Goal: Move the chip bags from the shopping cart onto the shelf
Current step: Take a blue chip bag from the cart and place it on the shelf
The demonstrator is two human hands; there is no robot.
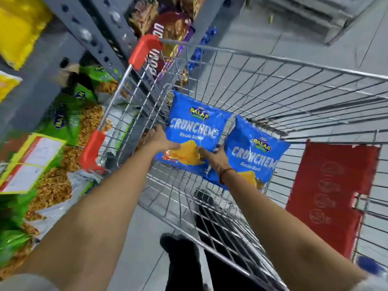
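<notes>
While both arms reach into the shopping cart, the left hand and right hand pinch the lower edge of one blue chip bag. A second blue chip bag lies just beside it in the cart, and the shelf stands to the left.

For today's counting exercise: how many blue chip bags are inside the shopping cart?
2. One blue bag stands toward the cart's left side, held by both hands; the other blue bag leans beside it on the right. None seems hidden.

Both hands outstretched, fingers closed.
</notes>
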